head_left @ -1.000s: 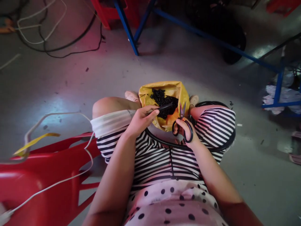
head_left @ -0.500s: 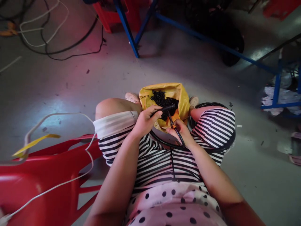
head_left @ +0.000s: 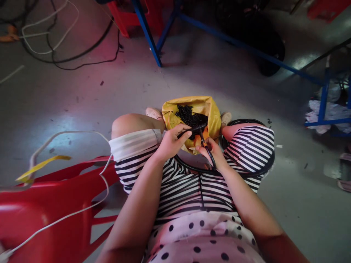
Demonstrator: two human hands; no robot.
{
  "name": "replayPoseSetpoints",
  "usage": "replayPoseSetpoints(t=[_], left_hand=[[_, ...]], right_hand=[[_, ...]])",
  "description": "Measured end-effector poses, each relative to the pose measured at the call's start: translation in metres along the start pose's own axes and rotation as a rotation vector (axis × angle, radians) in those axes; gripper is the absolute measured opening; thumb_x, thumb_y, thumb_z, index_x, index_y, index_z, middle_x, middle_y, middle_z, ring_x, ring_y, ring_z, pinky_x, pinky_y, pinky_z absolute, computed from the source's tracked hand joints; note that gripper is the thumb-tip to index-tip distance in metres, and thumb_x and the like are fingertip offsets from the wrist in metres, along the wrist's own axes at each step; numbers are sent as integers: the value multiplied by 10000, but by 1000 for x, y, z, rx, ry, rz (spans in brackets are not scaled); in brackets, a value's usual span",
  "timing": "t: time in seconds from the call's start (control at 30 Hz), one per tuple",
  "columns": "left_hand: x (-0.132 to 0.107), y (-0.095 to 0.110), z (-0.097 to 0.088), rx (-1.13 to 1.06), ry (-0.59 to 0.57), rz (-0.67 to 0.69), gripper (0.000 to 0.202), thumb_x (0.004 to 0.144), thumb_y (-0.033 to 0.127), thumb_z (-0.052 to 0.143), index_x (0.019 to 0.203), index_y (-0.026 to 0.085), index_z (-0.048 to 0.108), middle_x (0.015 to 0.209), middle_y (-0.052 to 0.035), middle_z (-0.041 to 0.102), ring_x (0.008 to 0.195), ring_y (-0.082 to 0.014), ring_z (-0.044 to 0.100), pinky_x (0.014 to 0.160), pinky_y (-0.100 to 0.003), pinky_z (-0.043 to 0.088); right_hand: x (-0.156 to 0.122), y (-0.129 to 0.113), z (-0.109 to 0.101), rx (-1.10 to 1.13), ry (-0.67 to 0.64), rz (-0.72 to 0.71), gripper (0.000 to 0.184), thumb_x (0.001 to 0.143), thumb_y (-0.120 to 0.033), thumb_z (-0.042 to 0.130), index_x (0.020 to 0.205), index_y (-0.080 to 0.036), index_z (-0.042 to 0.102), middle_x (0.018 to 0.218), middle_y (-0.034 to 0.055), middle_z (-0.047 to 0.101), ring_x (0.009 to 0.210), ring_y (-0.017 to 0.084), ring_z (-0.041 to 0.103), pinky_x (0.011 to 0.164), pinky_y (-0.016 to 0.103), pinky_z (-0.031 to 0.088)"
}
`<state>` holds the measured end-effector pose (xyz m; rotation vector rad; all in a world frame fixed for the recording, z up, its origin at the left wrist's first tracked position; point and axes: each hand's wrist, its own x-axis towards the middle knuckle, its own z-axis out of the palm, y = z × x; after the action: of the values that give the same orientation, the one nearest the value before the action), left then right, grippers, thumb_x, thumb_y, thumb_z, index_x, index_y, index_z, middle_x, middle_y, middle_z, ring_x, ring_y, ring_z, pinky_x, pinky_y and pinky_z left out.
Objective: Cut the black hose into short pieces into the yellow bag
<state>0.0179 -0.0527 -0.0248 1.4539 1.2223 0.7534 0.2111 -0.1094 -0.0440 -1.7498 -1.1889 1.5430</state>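
Observation:
My left hand (head_left: 177, 140) is closed round a black corrugated tube (head_left: 196, 128), whose end points right over the bag. The rest of the tube loops across my lap and round my right knee. In my right hand (head_left: 212, 151) are scissors (head_left: 203, 141) with black and orange handles, their blades at the tube near its end. Whether the blades are apart or together is too small to tell. Below both hands a yellow bag (head_left: 212, 109) stands with its mouth wide, and many short black tube pieces (head_left: 189, 116) lie inside it.
At my left stands a red plastic stool (head_left: 49, 204) with a white cable (head_left: 68, 215) running over it. Blue metal frame legs (head_left: 148, 33) rise ahead. Loose cables (head_left: 82, 54) lie on the floor at the far left. Wrapped plastic (head_left: 319, 113) sits at the right.
Both hands and the scissors have shifted slightly to the right. The tube's end has moved a little right and down. The bag stays in place.

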Motion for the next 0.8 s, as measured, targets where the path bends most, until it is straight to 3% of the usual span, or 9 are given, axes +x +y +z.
replayPoseSetpoints(t=[0.4, 0.8], left_hand=[[-1, 2, 0, 9, -27, -13, 266, 918, 394, 601, 1025, 165, 684, 973, -58, 724, 938, -195, 666, 877, -302, 507], [-1, 6, 1, 0, -57, -25, 270, 918, 404, 599, 1015, 166, 686, 959, -62, 742, 917, -199, 679, 856, -303, 526]], right_hand=[[1, 5, -1, 87, -3, 37, 368, 737, -473, 750, 828, -239, 481, 696, -54, 493, 650, 146, 478, 607, 275, 382], [2, 5, -1, 18, 3, 44, 403, 746, -558, 720, 876, -240, 511, 742, -37, 546, 691, 160, 515, 624, 275, 417]])
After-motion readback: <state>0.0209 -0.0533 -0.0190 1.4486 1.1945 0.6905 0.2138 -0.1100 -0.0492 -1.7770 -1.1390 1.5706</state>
